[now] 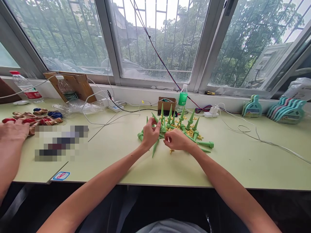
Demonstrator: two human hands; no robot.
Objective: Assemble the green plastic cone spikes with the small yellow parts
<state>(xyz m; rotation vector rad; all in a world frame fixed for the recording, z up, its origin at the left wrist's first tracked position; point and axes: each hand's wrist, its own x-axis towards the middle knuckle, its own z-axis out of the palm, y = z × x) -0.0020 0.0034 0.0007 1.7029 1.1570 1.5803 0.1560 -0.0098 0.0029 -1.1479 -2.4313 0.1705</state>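
My left hand [150,133] is closed round a green plastic cone-shaped spike [155,117], whose pointed end sticks up past the fingers. Just to its right, my right hand [177,139] is pinched, with thumb and fingertips together. Whatever it may hold is too small or hidden to make out. Behind both hands stand several upright green spikes [190,119] with wide collars. Small yellow plastic pieces [188,133] lie scattered among them. Another green spike lies flat at the right, its ribbed cap [211,144] outward, and a pointed green piece [155,149] lies below my left hand.
At the far left, another person's hand [14,131] rests by red, blue and tan items [48,120]. A green-labelled bottle [183,97] and a small cardboard box [166,103] stand behind the spikes. White cables [243,127] cross the table [255,161]. Stacked plastic pieces [288,110] stand at right.
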